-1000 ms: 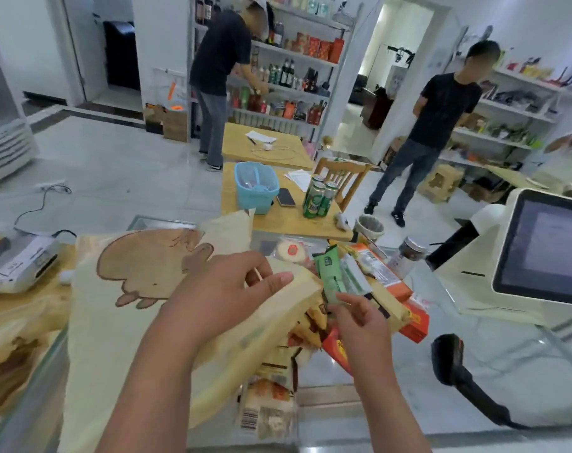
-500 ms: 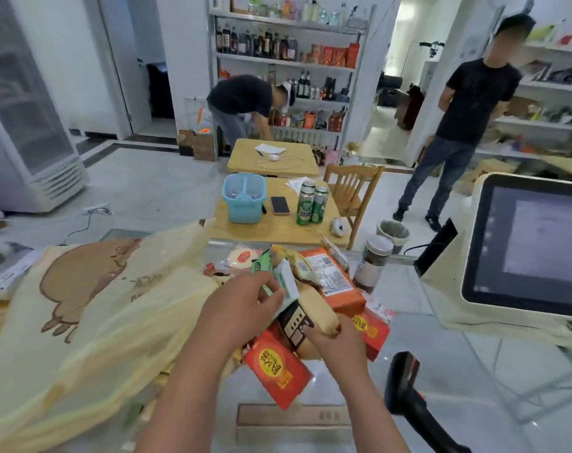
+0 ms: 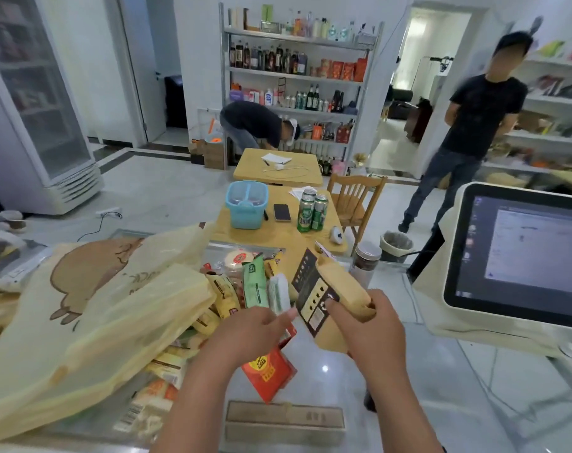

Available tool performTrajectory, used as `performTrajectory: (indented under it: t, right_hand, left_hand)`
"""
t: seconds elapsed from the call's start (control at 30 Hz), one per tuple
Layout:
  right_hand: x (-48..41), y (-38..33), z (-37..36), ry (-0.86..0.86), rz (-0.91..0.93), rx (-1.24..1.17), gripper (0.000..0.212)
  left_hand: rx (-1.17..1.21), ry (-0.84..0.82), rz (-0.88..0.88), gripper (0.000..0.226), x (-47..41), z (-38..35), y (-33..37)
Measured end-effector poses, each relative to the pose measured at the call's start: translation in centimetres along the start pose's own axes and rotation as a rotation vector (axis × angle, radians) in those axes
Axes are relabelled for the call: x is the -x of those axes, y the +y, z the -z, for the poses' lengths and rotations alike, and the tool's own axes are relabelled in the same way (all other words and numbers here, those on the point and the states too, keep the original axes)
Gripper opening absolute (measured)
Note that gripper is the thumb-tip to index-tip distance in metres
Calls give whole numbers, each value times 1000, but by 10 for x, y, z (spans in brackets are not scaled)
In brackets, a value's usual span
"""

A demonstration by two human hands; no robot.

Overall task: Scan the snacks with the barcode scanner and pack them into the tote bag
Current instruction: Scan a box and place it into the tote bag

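The right hand (image 3: 373,331) gripped a tan packet (image 3: 340,282) by its lower end, thumb across the black label and fingers curled behind. Half a second earlier that packet lay low in the pile; now it stood lifted clear and tilted up, its label facing the camera. The left hand (image 3: 248,331), just beside the right but not touching it, had dropped lower than before. Its fingertips pinched the bottom end of a pale packet (image 3: 278,292), which stood upright. A green packet (image 3: 254,282) stood just beside the pale one, and I could not tell whether the grip took it in too. Below and between the hands a red packet (image 3: 268,374) lay on the glass counter (image 3: 425,387), about where it had been. Left of the hands, yellow packets (image 3: 225,295) and the other snacks were heaped against the tote bag (image 3: 108,315). The bag sprawled toward the counter's left edge, its mouth slack and no snack visibly inside. The orange box seen earlier was now out of sight behind the raised tan packet. The scanner, plain by the right forearm before, was hidden behind that forearm. A dark-lidded jar (image 3: 363,259) stood at the counter's far edge, and a monitor (image 3: 523,256) stood at its right edge.
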State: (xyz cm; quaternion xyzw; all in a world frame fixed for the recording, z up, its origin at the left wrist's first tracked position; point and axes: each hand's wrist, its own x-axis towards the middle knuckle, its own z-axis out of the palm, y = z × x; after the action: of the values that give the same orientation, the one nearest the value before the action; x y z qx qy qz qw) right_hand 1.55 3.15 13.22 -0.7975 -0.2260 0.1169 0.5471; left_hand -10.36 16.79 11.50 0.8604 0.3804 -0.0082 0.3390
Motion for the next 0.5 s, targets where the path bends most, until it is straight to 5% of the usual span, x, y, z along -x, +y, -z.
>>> performTrajectory:
  t: [0.17, 0.3, 0.5]
  right_hand:
    - [15, -16, 7, -26, -260, -638, 20]
    - [33, -12, -2, -45, -292, -694, 37]
    - [50, 3, -8, -51, -286, -427, 30]
  left_hand:
    - [747, -210, -103, 71, 1, -7, 11]
    - [1229, -291, -164, 44, 9, -5, 19]
    - [1306, -287, -85, 42, 8, -17, 12]
